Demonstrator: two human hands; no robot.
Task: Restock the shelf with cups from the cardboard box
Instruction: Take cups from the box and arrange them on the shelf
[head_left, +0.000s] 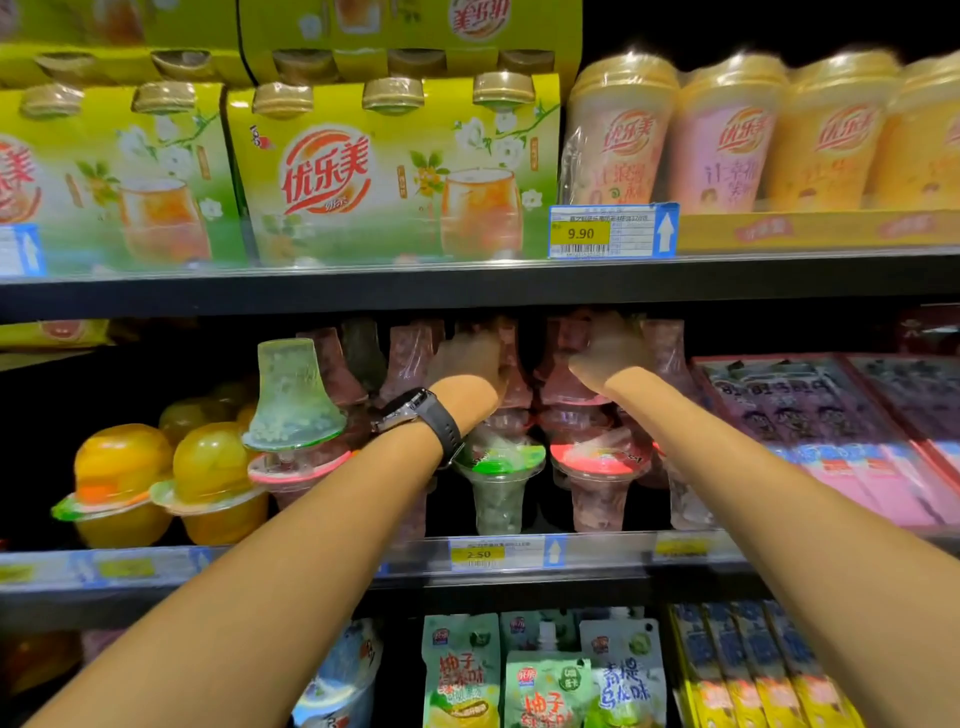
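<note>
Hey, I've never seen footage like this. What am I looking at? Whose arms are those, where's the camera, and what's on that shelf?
No machine here: a person wears one camera on the head, so you look along their own two bare arms. The left hand, with a watch at its wrist, and the right hand reach into the middle shelf, onto upturned pinkish cups stacked on upright ones. Blur hides whether the fingers grip. A green cup and yellow cups stand further left. The cardboard box is out of view.
</note>
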